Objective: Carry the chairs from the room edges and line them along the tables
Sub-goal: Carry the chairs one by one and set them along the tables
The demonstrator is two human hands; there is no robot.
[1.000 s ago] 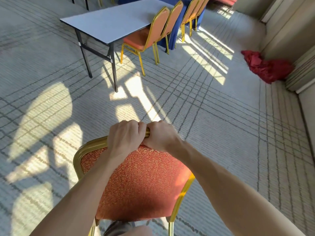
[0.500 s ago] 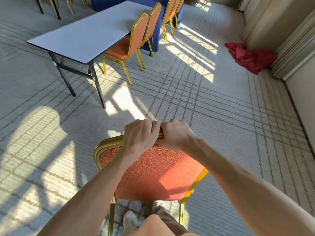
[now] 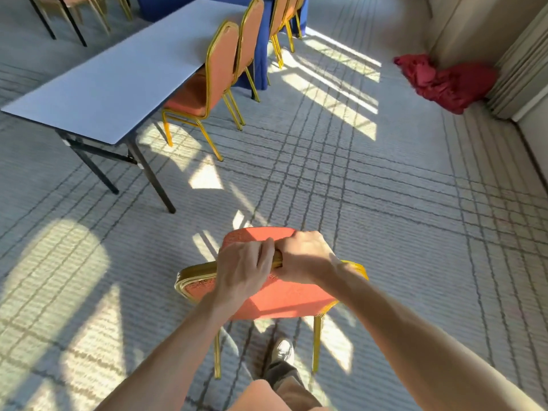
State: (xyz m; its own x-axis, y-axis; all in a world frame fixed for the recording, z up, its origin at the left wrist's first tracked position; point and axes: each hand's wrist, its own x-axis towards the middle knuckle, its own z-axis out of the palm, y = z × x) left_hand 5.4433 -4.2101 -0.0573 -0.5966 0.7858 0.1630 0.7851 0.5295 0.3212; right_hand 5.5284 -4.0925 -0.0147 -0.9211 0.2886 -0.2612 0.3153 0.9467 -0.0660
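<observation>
My left hand (image 3: 243, 268) and right hand (image 3: 302, 259) are side by side, knuckles touching, fingers curled tight over the top rail of the orange patterned banquet chair with the gold metal frame (image 3: 275, 301). The chair is straight in front of me, tipped so that its seat edge shows past my knuckles at twelve o'clock. Two gold legs hang at six o'clock beside my pale shoe (image 3: 283, 351); I cannot tell if they touch the floor. Under everything lies the grey carpet crossed with dark grid lines (image 3: 385, 203), striped with sunlight. At ten o'clock stands the white-topped folding table with black legs (image 3: 112, 81), with a row of matching orange and gold chairs (image 3: 207, 84) tucked along its near side. The row runs on past a blue-draped table (image 3: 261, 40) at twelve. At two o'clock a crumpled red cloth heap (image 3: 444, 81) lies against the beige wall panels (image 3: 522, 63). Compared with half a second ago, the table and its chairs are closer, the backrest has tilted away from me, and my foot has stepped forward.
</observation>
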